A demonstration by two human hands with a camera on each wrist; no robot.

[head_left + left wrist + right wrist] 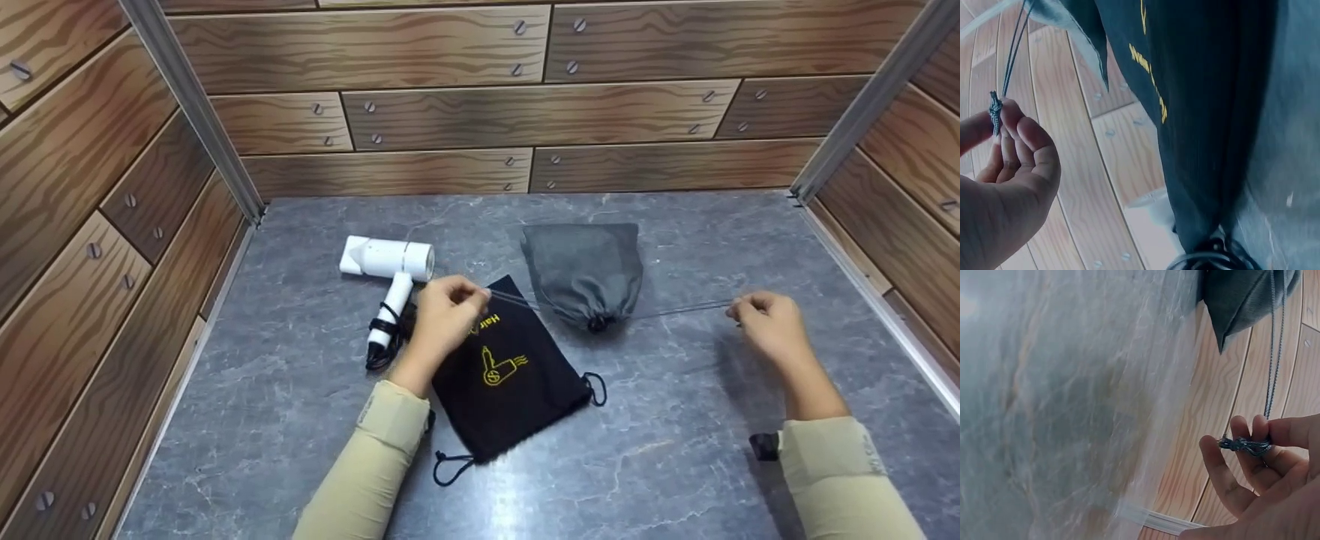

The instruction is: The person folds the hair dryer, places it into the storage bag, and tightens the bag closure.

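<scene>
A grey drawstring pouch point(583, 262) lies on the table with its mouth gathered tightly towards the person. Its thin grey cords point(679, 310) stretch out taut to both sides. My left hand point(448, 311) pinches the knotted end point(995, 112) of one cord between thumb and fingers, above a black drawstring bag point(517, 405) with yellow lettering and a hair dryer picture. On the other side my right hand point(772, 326) pinches the opposite cord's knot point(1244, 445). Left of the black bag lies a white hair dryer point(386, 257), its black cable point(384, 349) bundled at the handle.
The grey marbled tabletop point(300, 442) is enclosed by wood-patterned walls point(442, 45) at the back and sides. Metal posts point(202, 112) stand at the back corners. Cord loops point(450, 469) stick out from the black bag's near corners.
</scene>
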